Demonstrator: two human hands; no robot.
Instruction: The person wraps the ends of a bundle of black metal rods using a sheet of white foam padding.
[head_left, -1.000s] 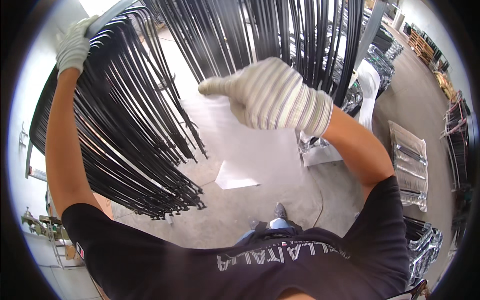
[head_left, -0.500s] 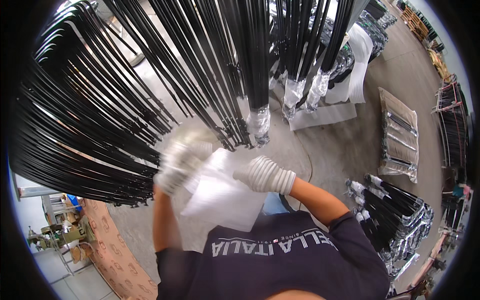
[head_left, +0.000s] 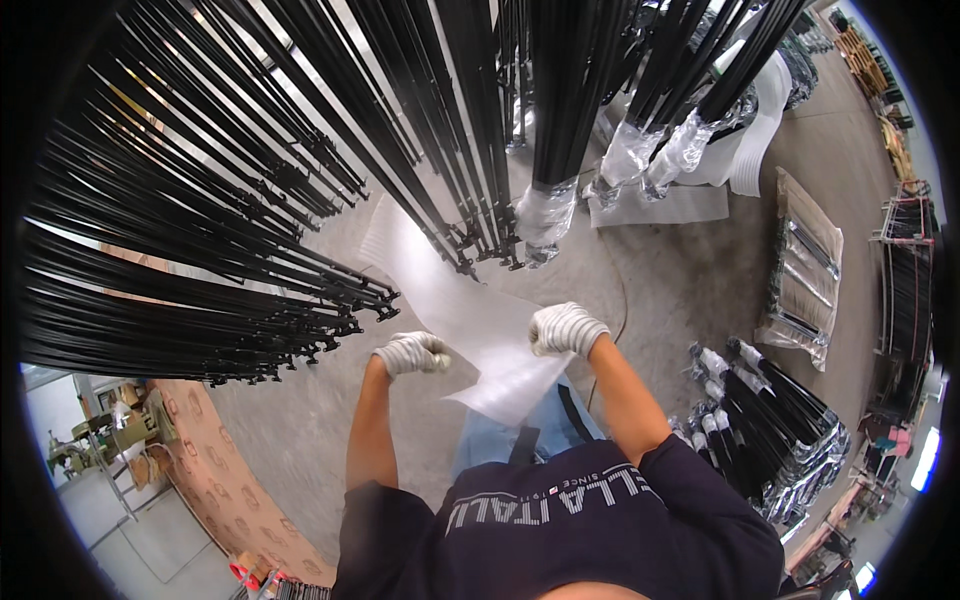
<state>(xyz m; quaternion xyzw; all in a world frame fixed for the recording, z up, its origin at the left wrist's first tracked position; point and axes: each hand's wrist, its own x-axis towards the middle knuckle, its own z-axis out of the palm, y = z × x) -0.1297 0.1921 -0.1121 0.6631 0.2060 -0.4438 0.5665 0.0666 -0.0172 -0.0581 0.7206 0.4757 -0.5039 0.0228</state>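
A thin, white translucent sheet, like packing foam [head_left: 480, 315], stretches from under the black rods down to in front of my body. My right hand [head_left: 568, 330], in a white knitted glove, grips its right edge, and the near end folds over below. My left hand [head_left: 413, 353], gloved alike, is closed beside the sheet's left edge; whatever its fingers may hold is hidden. Long black rods [head_left: 290, 275] with small fittings at their ends fan out beyond my left hand. Ahead of my right hand, a rod bundle has its end wrapped in clear plastic [head_left: 547, 215].
More rod bundles with plastic-wrapped ends [head_left: 630, 155] stand at the far right. A flat wrapped pack [head_left: 803, 270] lies on the concrete floor [head_left: 690, 290] to the right. Wrapped black pieces [head_left: 765, 430] are stacked nearer. Brown printed cardboard [head_left: 215, 465] borders the left side.
The white sheet has gone from bunched between my hands to spread out away from me. My left hand has come nearer and right, out of a blur; the right hand has shifted slightly right.
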